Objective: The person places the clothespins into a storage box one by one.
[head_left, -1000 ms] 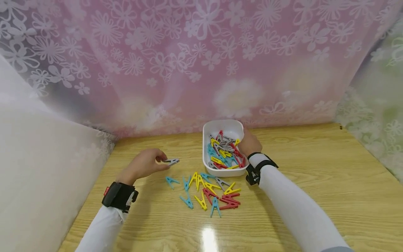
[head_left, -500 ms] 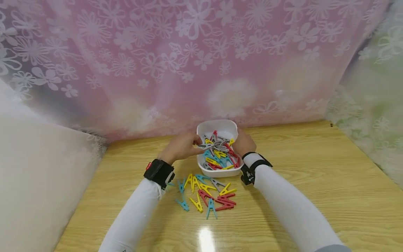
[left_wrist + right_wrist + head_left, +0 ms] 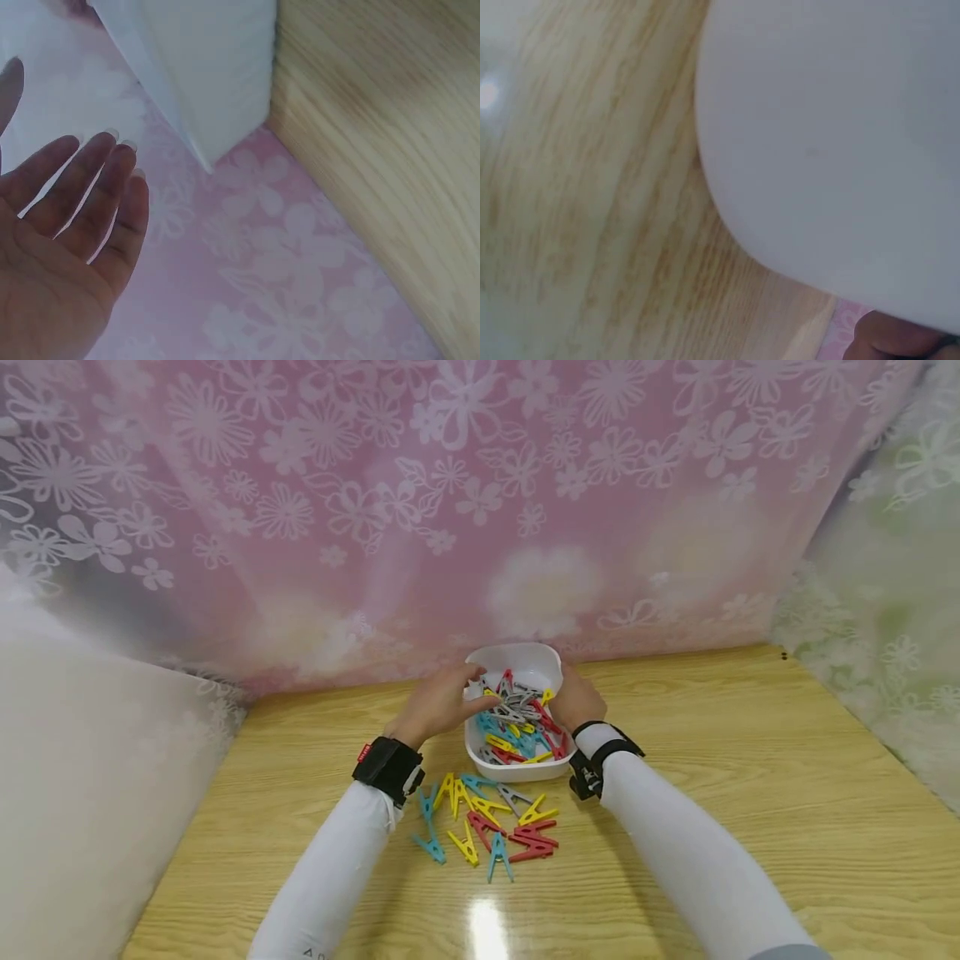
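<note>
Clearly, the head view gathers everything near the centre of the frame: a white, round-cornered plastic tub [image 3: 525,772] holds a jumbled heap of grey, red, yellow and blue plastic clothespins [image 3: 501,743], while V-shaped loose clothespins [image 3: 533,841] in the same colours lie just below it on a pale wood-grain table [image 3: 712,735]. The left hand [image 3: 441,700] reaches over the tub's left rim, thumb and fingers apart; the left wrist view adds what the head view hides, its palm at lower left with fingers loosely extended, and the tub's smooth outer wall at upper centre. The right hand [image 3: 581,697] grips the tub's right rim. The right wrist view shows mostly matt white wall curving across the right, streaked grain at left, and only a sliver of hand at lower right. Behind hangs a pink floral cloth [image 3: 420,527].
</note>
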The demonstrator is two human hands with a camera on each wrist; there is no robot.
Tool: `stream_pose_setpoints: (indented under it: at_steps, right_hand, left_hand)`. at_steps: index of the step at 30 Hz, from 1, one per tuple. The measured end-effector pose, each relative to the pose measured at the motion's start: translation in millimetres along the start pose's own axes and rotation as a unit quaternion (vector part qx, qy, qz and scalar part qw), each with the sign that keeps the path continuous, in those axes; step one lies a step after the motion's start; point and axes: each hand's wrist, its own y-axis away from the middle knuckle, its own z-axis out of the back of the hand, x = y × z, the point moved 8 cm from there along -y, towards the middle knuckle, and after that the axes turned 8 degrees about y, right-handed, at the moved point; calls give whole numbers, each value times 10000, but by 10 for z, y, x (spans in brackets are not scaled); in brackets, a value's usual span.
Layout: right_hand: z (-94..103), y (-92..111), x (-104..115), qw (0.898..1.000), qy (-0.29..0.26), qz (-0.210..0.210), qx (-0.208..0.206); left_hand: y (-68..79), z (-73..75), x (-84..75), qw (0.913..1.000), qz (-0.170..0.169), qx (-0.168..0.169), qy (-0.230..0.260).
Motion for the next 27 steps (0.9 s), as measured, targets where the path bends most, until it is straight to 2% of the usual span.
stream_pose_setpoints:
  at_steps: [5,9,13,17,20,23,27]
  right_hand:
    - [-7,4,22,10000,-26,-28,77]
    - [-9,5,17,10000,-10,-11,74]
    - [3,-2,10,10000,-17,78,35]
    - [7,-18,5,9999,-19,140,35]
    - [0,-16,5,9999,43,92,31]
    - [-5,3,38,9999,46,115,24]
    - [18,11,71,9998,-45,185,26]
  left_hand:
    - [191,88,194,9996,109,8,249]
    - [438,148,404,9987,226,218,411]
    - [739,143,655,9952,591,536,569]
    - [1033,82,844,9867,1039,869,897]
    - [1210,23,894,9851,1018,1053,904]
    - [1344,-23,882,9873,754,1154,790]
    - [1409,-82,810,9892,364,1270,640]
